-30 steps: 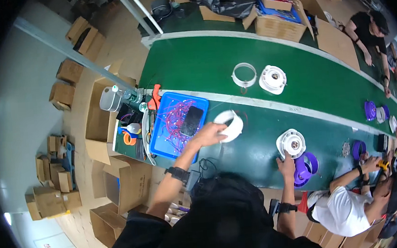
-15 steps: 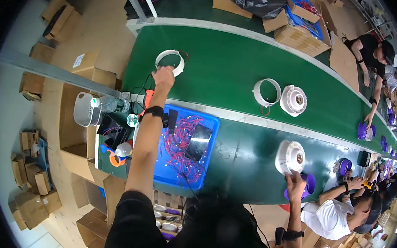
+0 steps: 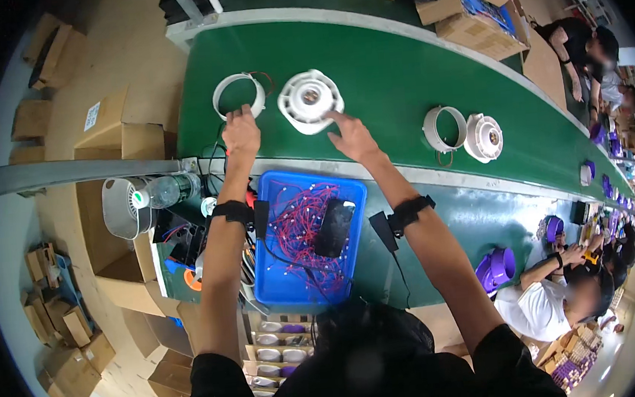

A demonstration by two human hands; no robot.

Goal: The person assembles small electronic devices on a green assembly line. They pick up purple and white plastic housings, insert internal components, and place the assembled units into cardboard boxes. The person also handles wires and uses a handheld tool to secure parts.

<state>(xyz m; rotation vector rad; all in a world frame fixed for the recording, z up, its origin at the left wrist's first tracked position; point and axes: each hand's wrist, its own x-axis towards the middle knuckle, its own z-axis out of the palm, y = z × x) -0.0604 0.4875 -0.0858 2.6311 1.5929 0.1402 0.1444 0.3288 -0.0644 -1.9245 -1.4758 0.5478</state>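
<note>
My left hand (image 3: 241, 133) is at the near edge of a white plastic ring (image 3: 260, 98), its fingers curled over the rim. A thin red wire runs off the ring's far side. To the right of it, over the green belt, is a white round plastic housing (image 3: 308, 101) with a brassy centre, slightly blurred. My right hand (image 3: 355, 137) grips its lower right edge with the fingertips; their undersides are hidden. Farther right on the belt, a second white ring (image 3: 430, 131) stands beside another white housing (image 3: 486, 139).
A blue tray (image 3: 265, 288) with tangled red wires and a black phone (image 3: 335, 229) lies below my hands. Left of it are a clear bottle (image 3: 171, 191) and a grey basket (image 3: 121, 214). Purple parts (image 3: 496, 268) sit right, near a co-worker in white (image 3: 535, 308).
My right hand has carried the white housing from the near table leftward and up to the belt beside the first ring. My left hand stays at that ring. The whole view has shifted.
</note>
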